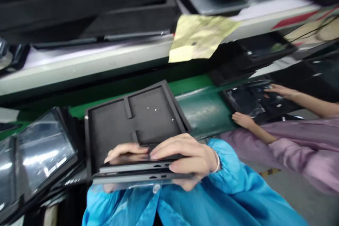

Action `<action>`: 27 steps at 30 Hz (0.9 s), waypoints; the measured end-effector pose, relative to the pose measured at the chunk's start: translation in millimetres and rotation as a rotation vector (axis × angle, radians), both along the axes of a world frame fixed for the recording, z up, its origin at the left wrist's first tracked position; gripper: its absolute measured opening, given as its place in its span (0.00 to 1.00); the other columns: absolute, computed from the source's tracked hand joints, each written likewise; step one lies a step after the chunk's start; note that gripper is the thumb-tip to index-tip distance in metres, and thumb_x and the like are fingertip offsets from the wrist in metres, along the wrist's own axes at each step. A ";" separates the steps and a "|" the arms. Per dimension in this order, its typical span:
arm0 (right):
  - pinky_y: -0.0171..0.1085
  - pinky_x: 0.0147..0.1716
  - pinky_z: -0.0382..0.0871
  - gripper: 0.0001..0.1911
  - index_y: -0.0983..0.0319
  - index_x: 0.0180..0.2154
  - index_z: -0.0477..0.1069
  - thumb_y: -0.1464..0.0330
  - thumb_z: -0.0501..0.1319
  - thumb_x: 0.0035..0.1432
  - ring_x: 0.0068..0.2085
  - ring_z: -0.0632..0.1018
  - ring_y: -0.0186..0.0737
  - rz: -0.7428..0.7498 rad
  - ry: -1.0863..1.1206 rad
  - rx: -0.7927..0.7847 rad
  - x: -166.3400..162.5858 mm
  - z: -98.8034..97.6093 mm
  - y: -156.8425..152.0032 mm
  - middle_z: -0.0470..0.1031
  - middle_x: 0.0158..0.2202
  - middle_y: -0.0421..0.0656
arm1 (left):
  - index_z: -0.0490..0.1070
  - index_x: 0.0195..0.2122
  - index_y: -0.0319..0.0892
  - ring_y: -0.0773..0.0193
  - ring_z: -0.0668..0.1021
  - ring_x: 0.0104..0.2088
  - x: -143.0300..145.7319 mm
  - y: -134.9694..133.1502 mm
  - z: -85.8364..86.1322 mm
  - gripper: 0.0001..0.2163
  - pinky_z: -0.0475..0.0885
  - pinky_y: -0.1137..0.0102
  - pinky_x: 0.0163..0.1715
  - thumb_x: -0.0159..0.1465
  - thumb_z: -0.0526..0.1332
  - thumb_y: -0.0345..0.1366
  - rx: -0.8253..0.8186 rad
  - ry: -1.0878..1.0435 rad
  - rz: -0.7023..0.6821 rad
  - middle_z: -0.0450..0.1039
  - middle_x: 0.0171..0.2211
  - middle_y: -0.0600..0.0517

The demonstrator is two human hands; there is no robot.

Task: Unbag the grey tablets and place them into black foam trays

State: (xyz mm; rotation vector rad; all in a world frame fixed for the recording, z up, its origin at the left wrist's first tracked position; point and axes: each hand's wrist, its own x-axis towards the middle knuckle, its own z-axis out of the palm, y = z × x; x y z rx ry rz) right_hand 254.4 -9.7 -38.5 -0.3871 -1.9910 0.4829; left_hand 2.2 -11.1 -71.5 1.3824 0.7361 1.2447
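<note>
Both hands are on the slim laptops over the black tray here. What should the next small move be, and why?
Probably lower the laptops flat into the tray: the right hand and left hand clamp them just above its open recess.

Left hand (124, 153) largely hidden beneath the laptop (143, 173); co-worker's torso cut by right edge; whole view motion-blurred.

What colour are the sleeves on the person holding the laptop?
Bright blue sleeves, clear in the head view.
</note>
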 end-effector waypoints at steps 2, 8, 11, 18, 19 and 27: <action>0.40 0.54 0.81 0.19 0.59 0.54 0.71 0.53 0.62 0.72 0.55 0.83 0.43 -0.051 0.058 0.022 25.5 2.8 25.0 0.80 0.54 0.51 | 0.81 0.49 0.49 0.49 0.89 0.42 0.5 10.8 -1.4 0.14 0.89 0.59 0.39 0.68 0.68 0.50 0.031 0.033 -0.064 0.88 0.42 0.48; 0.41 0.42 0.80 0.11 0.58 0.45 0.79 0.59 0.68 0.68 0.39 0.80 0.41 -1.149 0.519 0.000 141.8 -29.8 128.4 0.76 0.40 0.44 | 0.83 0.35 0.48 0.49 0.88 0.29 14.4 30.0 6.1 0.17 0.87 0.62 0.26 0.49 0.81 0.49 0.039 0.063 0.080 0.88 0.32 0.53; 0.41 0.39 0.79 0.10 0.60 0.41 0.79 0.60 0.68 0.67 0.37 0.80 0.41 -1.182 0.493 0.039 172.7 -51.9 176.6 0.76 0.38 0.44 | 0.80 0.29 0.46 0.52 0.87 0.26 17.4 31.0 6.2 0.22 0.86 0.65 0.25 0.42 0.82 0.54 -0.084 0.065 0.221 0.87 0.29 0.53; 0.43 0.41 0.81 0.10 0.59 0.41 0.81 0.60 0.65 0.69 0.39 0.82 0.43 -1.202 0.423 0.085 183.5 -69.3 220.2 0.78 0.39 0.46 | 0.82 0.26 0.54 0.47 0.85 0.21 25.0 32.2 13.4 0.21 0.84 0.58 0.18 0.38 0.80 0.60 -0.129 0.204 0.325 0.85 0.26 0.58; 0.43 0.42 0.81 0.11 0.59 0.41 0.81 0.60 0.64 0.70 0.39 0.82 0.43 -1.211 0.417 0.092 184.0 -70.8 223.1 0.79 0.38 0.46 | 0.81 0.25 0.55 0.45 0.85 0.20 28.5 32.0 16.2 0.20 0.83 0.56 0.18 0.39 0.79 0.60 -0.140 0.214 0.342 0.85 0.25 0.59; 0.49 0.44 0.81 0.16 0.58 0.37 0.81 0.55 0.63 0.72 0.39 0.81 0.47 -1.301 0.375 0.173 191.1 -79.9 236.9 0.78 0.35 0.47 | 0.81 0.26 0.56 0.41 0.84 0.20 25.6 37.5 0.9 0.26 0.82 0.52 0.17 0.27 0.79 0.62 -0.233 0.280 0.466 0.84 0.24 0.58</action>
